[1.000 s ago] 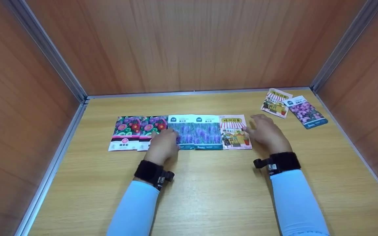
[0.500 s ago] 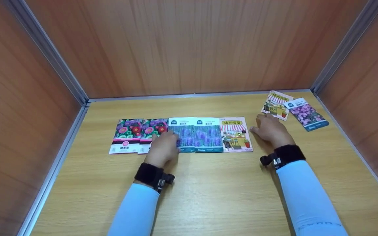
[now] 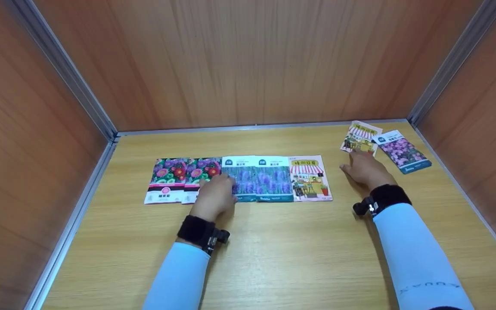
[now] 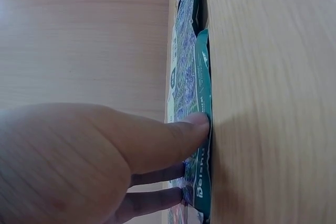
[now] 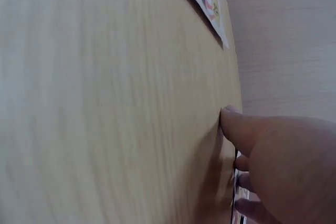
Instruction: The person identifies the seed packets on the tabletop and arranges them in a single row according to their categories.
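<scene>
In the head view, my left hand (image 3: 215,196) rests on a lavender seed packet (image 3: 244,189) in a row. The left wrist view shows its thumb (image 4: 184,135) pressed at the packet's teal bottom edge, with fingers spread on its face. My right hand (image 3: 365,168) reaches to the back right, fingertips on the lower part of a loose seed packet with a striped awning (image 3: 362,134). In the right wrist view the thumb (image 5: 239,127) stands apart from the fingers, over the tabletop. Overlapping that loose packet's right side is a pink-purple flower seed packet (image 3: 403,153).
Two red and pink flower packets (image 3: 165,183) are at the row's left end, the second partly covered by my left hand. Another lavender packet (image 3: 273,181) and an awning packet (image 3: 309,181) continue it rightward. Wooden walls (image 3: 252,64) enclose the table (image 3: 282,249) behind and on both sides.
My right hand has left the row's right end and moved right and back onto the loose awning packet, which has shifted slightly left. My left hand stays in place.
</scene>
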